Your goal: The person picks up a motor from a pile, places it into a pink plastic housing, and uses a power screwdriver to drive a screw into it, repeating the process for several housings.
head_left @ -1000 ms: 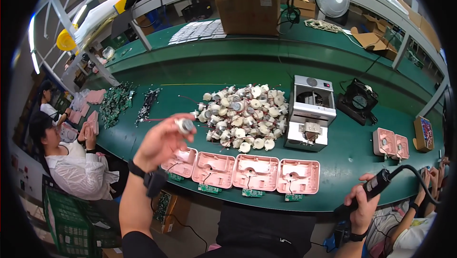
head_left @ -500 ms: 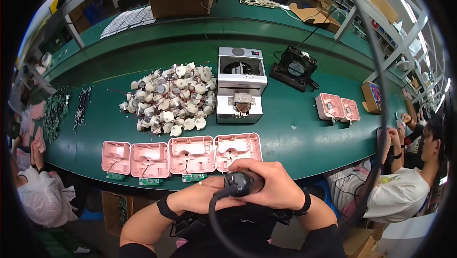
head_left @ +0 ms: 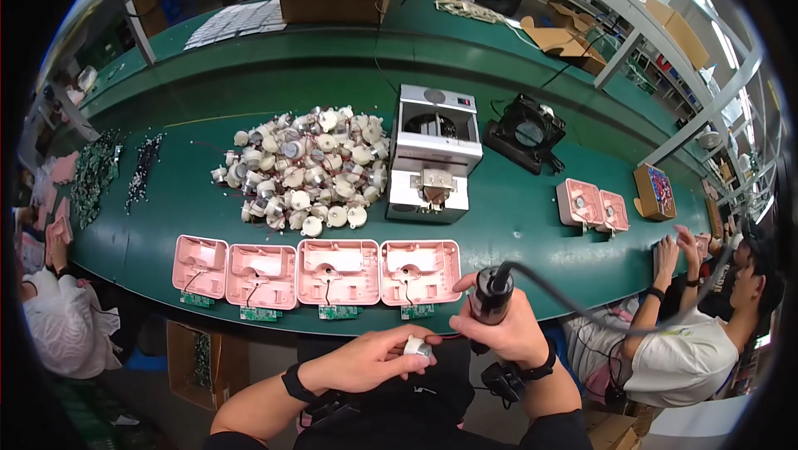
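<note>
Between the thumb and fingers of my left hand [head_left: 366, 360] is a small motor [head_left: 418, 348] with a white cap and silver body, held in front of the bench's near edge. A thin wire runs from it toward my right hand [head_left: 517, 335]. That hand is closed around a black corded electric screwdriver [head_left: 490, 296], held upright, its thick cable leaving the top; the tip is hidden. Just beyond my hands, several pink plastic housings [head_left: 421, 284] stand in a row, with green circuit boards [head_left: 338, 312] wired to them along the bench's edge.
A heap of motors [head_left: 307, 172] lies behind the housings, beside a white and grey machine [head_left: 432, 159]. Right of it stand a black fan [head_left: 528, 130], two pink housings [head_left: 579, 203] and a box of small parts [head_left: 657, 192]. Co-workers sit at both sides.
My hands have moved apart: the right one has carried the screwdriver rightward, and the motor now shows in my left fingers. The view has shifted a little, uncovering the rightmost board.
</note>
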The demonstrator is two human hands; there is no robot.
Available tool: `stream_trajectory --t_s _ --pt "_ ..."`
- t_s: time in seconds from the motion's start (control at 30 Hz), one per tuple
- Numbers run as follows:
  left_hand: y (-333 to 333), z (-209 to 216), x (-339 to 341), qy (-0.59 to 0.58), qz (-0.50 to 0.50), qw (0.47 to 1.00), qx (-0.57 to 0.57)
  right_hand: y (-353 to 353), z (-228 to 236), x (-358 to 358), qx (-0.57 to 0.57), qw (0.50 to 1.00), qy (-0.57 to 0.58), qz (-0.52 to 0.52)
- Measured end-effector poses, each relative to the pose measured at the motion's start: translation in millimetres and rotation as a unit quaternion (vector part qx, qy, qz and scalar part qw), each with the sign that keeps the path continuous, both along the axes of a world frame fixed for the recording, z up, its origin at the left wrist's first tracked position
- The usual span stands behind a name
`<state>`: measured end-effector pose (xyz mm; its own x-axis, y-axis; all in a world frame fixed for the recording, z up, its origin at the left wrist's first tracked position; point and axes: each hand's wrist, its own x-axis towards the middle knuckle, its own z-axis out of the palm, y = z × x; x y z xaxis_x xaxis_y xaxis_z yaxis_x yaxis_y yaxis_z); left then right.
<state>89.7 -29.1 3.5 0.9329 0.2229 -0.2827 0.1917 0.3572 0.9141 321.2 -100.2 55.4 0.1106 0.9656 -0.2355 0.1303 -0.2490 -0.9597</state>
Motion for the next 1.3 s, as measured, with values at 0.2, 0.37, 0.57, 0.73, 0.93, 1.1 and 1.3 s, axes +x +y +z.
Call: stream_trajectory --t_s 0.2,0.37,0.57,0.73,0.93,1.1,1.3 --pt "2.3 2.9 -2.1 -0.044 0.048 0.996 -0.066 2.5 -4.0 0.7 0.009 0.999 0.031 -0.014" --pt "-0.8 -1.7 -4.2 -0.051 0.065 0.994 -0.074 -1.2 -10.0 3.9 -0.003 0.998 0.068 0.020" --pt "-9.3 -7.5 -7.9 -0.053 0.130 0.988 -0.065 -5.1 -2.2 6.1 -0.023 0.992 0.118 0.029" --pt "-4.5 -11.6 -8.2 -0.055 0.079 0.984 0.149 -4.6 -3.3 10.9 0.002 0.984 0.174 -0.033" --pt "-7.6 1.7 -7.0 -0.005 0.121 0.991 0.051 -2.6 -0.3 11.5 0.002 0.976 0.210 -0.048" --pt "-14.0 2.3 4.5 -0.017 0.197 0.976 0.087 -12.3 10.9 -7.6 -0.041 0.971 0.236 0.003" --pt "-9.9 23.1 6.8 -0.028 0.152 0.932 0.329 -14.7 21.4 -17.5 -0.015 0.977 0.190 0.091"
